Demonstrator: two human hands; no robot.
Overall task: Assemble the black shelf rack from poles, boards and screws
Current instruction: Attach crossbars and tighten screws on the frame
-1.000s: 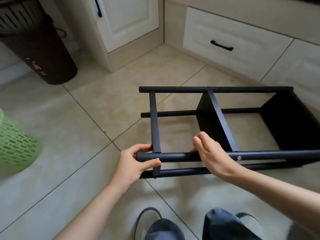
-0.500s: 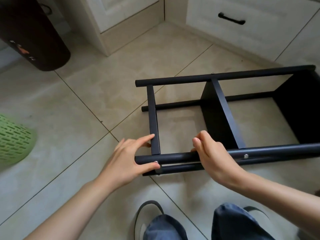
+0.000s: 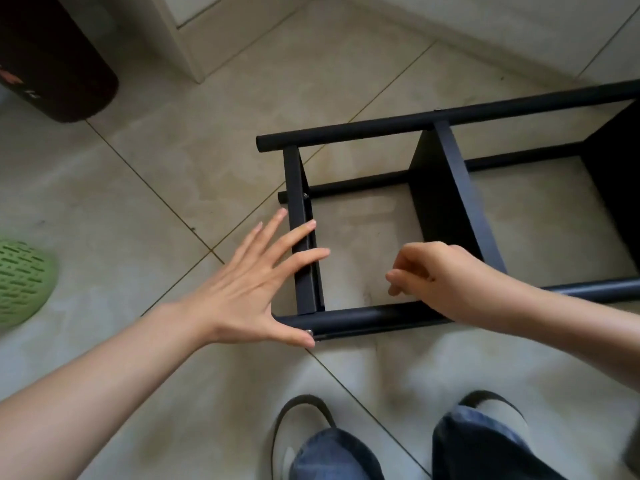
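Left hand spread flat on our rack, right hand loosely curled, empty; ungripped rack may roll.

Head camera looks steeply down, close above floor

Arms: I am wearing nothing on either forearm; both are showing bare up to the frame edge.
Left hand: I am wearing no glove, ring or watch; nails are short and unpainted.
Right hand: I am keeping it just as bare.
Legs, 6 o'clock: I am wearing blue denim trousers.
Feet: I am wearing dark-strapped slippers with pale insoles.
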